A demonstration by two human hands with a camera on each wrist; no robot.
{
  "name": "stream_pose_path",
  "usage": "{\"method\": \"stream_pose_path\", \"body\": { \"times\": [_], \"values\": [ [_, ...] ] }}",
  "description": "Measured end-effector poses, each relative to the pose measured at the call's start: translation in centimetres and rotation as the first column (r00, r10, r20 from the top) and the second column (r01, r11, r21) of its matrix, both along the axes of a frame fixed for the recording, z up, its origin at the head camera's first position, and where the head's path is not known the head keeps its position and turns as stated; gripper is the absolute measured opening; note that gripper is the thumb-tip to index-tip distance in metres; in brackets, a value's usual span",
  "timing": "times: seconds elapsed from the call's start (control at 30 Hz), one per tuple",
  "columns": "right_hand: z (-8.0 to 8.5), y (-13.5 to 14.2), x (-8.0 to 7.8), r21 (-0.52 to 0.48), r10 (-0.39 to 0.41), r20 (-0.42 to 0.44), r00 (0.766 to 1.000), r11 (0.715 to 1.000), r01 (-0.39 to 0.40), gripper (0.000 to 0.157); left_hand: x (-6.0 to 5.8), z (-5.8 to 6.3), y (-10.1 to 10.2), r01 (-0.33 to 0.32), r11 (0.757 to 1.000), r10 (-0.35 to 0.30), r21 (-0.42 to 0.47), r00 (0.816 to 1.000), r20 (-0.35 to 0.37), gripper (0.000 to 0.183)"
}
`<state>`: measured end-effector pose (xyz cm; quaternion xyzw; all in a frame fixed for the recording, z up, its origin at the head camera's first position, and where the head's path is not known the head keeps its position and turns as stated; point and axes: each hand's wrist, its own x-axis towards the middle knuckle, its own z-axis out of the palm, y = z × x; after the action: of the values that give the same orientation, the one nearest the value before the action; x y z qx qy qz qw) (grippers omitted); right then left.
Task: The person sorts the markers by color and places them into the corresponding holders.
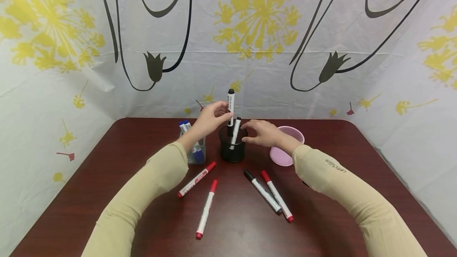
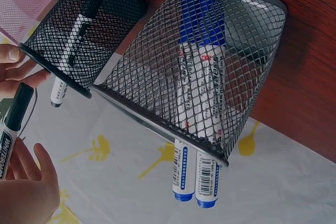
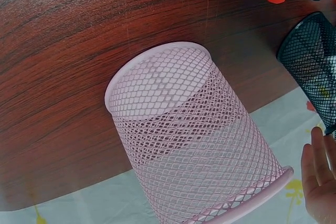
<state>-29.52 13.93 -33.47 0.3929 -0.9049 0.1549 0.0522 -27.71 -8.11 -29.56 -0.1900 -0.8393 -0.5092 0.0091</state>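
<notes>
While a squared grey wire-mesh holder (image 2: 139, 72) stands left of the frame's centre with two blue-capped markers (image 1: 183, 127) inside, two red-capped markers (image 1: 197, 180) lie slantwise below. At centre, the left hand (image 1: 213, 115) pinches a smooth white marker (image 1: 231, 102) upright between thumb and bent fingers, its black cap down at the mouth of a round black mesh cup (image 1: 232, 154) (another white marker (image 1: 236, 130) leans inside). Just right, the right hand (image 1: 264, 133) has thumb and fingers parted beside the rim; whether they touch it I cannot tell. Lower right, a black-capped marker (image 1: 264, 194) and a red-capped marker (image 1: 279, 197) lie close together on the grained brown tabletop (image 3: 63, 24); above stands a pink mesh cup (image 3: 194, 156).
</notes>
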Motion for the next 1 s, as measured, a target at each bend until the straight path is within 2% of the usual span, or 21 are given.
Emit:
{"method": "stream_pose_path", "body": {
  "times": [0.4, 0.73, 1.0],
  "values": [
    [0.0, 0.0, 0.2, -0.001, -0.016, 0.014, 1.0, 1.0, 0.016, 0.041, -0.6, -0.9, 0.6, -0.013, 1.0, 0.012, -0.025, 0.999, -0.042, 0.035],
    [0.2, -0.1, 0.2, 0.003, -0.009, 0.005, 1.0, 1.0, 0.009, 0.042, -0.6, -2.5, 0.1, 0.01, 0.999, -0.01, -0.04, 1.0, 0.017, 0.038],
    [0.2, 0.0, 0.3, 0.0, 0.001, -0.003, 1.0, 1.0, -0.001, 0.04, 0.2, -3.2, -0.6, 0.02, 1.0, -0.019, 0.018, 0.997, -0.077, 0.044]
  ]
}}
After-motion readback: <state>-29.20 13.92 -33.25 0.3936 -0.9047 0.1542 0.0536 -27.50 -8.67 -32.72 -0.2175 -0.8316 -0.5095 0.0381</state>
